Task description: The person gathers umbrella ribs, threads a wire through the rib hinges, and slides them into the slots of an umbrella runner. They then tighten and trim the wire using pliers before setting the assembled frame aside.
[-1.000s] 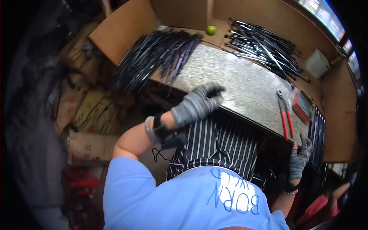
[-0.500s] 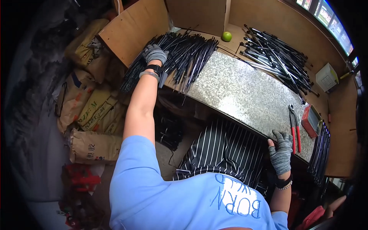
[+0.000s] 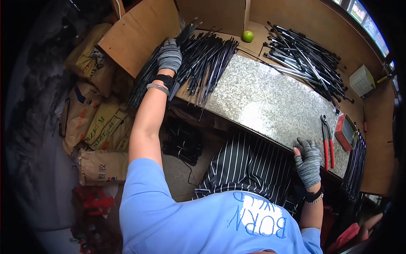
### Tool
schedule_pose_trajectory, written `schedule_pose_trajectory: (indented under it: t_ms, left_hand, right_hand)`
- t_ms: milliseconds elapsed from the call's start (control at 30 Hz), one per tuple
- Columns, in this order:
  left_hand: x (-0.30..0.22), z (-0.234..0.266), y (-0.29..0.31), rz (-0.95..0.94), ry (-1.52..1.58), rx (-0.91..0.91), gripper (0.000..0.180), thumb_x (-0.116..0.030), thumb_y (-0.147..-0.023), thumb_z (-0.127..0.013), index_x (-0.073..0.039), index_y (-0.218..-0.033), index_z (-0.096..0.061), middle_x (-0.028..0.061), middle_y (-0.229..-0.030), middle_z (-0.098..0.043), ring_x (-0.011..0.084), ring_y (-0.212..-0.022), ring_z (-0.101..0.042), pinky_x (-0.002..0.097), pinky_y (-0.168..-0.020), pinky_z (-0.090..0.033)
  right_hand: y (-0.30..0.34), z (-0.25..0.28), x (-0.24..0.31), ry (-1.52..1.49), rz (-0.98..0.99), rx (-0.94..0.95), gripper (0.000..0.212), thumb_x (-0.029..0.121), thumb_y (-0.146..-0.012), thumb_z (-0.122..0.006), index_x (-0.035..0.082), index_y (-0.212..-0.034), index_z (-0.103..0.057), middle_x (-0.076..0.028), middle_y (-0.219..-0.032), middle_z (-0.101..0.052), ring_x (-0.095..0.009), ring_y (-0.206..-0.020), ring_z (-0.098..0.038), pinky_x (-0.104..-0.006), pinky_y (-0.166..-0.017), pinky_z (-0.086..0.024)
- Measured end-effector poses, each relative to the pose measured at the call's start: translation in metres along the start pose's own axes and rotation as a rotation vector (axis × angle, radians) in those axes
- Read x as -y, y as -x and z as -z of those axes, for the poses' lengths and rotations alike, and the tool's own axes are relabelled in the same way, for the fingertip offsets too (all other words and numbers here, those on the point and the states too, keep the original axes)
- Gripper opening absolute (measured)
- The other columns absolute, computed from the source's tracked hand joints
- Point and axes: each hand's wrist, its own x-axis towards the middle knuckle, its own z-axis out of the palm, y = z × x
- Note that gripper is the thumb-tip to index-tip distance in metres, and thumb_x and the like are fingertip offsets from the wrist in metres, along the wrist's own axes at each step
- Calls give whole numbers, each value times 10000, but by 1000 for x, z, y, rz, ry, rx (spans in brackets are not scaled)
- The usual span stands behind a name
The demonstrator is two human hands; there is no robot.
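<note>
Gloved left hand [image 3: 169,55] down on the heap of black rods [image 3: 198,59], right hand [image 3: 308,161] resting at the bench edge.

The rods lie directly under and around the left palm, fanning away beyond its fingertips; the fingers curl loosely over them, though whether they grasp any I cannot tell. The right hand lies flat and spread on the granite slab [image 3: 262,97], holding nothing, with red-handled pliers [image 3: 326,142] just beside it.

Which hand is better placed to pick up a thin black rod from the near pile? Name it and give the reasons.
Left. The grey-gloved left hand already rests on the near pile of thin black rods, arm stretched out. The grey-gloved right hand lies on the speckled stone worktop's front edge, beside the red-handled pliers.
</note>
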Motion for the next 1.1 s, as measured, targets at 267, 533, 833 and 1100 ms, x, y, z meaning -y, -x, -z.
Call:
schedule_pose_trajectory:
  t_ms: [267, 533, 833, 1100]
  left_hand:
    - [-27, 30, -7, 26, -32, 10, 322, -219, -855, -449, -29, -1115, -451, 228, -1021, -549, 369, -948, -540, 435, -802, -448]
    - [-61, 107, 1, -30, 245, -225, 253, -227, -869, -429, -75, -1068, -464, 205, -827, -599, 382, -770, -585, 461, -673, -466]
    - [-36, 152, 5, -102, 1121, 8, 264, -258, -892, -475, -22, -1008, -491, 63, -679, -555, 165, -611, -564, 301, -543, -476]
    - [-258, 169, 127, -538, 1867, 390, 254, -143, -862, -514, -41, -1092, -476, 74, -840, -546, 155, -683, -559, 275, -610, -473]
  right_hand:
    - [-7, 2, -36, 305, 49, -252, 266, 131, -772, -576, 65, -1029, -587, -143, -948, -544, -308, -868, -504, -394, -764, -409]
    - [8, 20, -135, 588, -414, -163, 314, 156, -768, -589, 132, -1081, -590, -138, -1003, -541, -301, -932, -506, -376, -810, -410]
    - [12, 46, -89, 337, -125, -297, 359, 237, -788, -597, 69, -1103, -564, -119, -1018, -556, -273, -958, -519, -357, -849, -404]
    - [-66, 80, 32, -914, 406, -366, 678, 385, -707, -703, 54, -1232, -428, -123, -1029, -566, -199, -983, -538, -311, -808, -460]
